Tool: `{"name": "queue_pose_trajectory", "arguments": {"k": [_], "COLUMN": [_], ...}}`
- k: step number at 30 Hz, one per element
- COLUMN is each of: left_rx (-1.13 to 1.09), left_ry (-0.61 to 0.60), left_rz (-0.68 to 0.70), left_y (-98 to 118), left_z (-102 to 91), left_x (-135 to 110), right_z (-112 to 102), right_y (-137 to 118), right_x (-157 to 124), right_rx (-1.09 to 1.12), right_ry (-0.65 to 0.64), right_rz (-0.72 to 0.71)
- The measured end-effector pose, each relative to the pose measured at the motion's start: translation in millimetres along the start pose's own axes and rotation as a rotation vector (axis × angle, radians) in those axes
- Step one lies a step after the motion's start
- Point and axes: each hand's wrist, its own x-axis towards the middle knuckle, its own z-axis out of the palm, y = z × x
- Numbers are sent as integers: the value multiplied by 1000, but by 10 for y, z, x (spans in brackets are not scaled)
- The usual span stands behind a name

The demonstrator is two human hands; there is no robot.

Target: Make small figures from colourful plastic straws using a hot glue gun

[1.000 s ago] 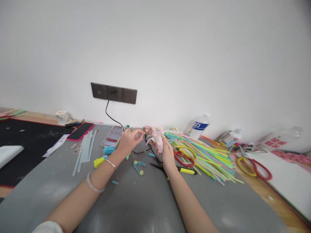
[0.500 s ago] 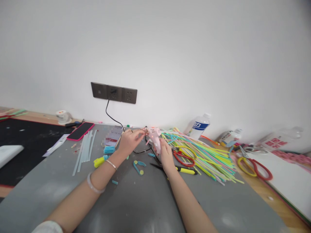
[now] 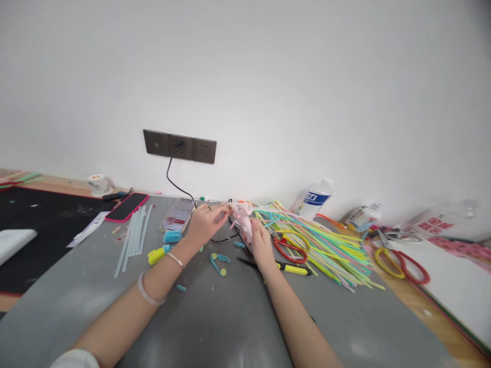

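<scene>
My right hand is wrapped round the handle of a pink hot glue gun, held above the table with a small orange light showing on it. My left hand is closed in a pinch at the gun's nozzle end; whatever its fingertips hold is too small to make out. A black cord runs from the wall socket down behind my left hand. Below the hands lie blue pipe-cleaner pieces with yellow-green coiled ends. Blue and yellow fuzzy bundles rest beside my left wrist.
Right of my right hand are red-and-yellow scissors, a yellow utility knife and a heap of pipe cleaners. A bottle stands against the wall. Translucent glue sticks and a pink-edged phone lie left; another phone sits behind.
The glue gun has shifted very slightly left and down in my right hand. Otherwise both hands stay almost where they were.
</scene>
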Motion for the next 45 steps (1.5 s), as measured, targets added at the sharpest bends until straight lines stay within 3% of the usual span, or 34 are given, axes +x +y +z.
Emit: {"name": "queue_pose_trajectory", "arguments": {"k": [18, 25, 29, 32, 38, 45], "left_rx": [33, 77, 134, 155, 175, 180], "left_ry": [0, -64, -157, -304, -593, -697], "left_rz": [3, -149, -324, -407, -458, -461], "left_y": [34, -28, -93, -153, -203, -174], "left_z": [9, -70, -144, -168, -125, -145], "left_x": [18, 48, 103, 130, 101, 97], "right_z": [-9, -8, -17, -29, -39, -20], "right_y": [29, 34, 40, 58, 98, 53], "right_x": [11, 58, 87, 105, 115, 100], "right_rx": [54, 157, 218, 254, 288, 301], "right_ry": [8, 65, 103, 121, 136, 138], "right_rz": [33, 81, 110, 124, 147, 143]}}
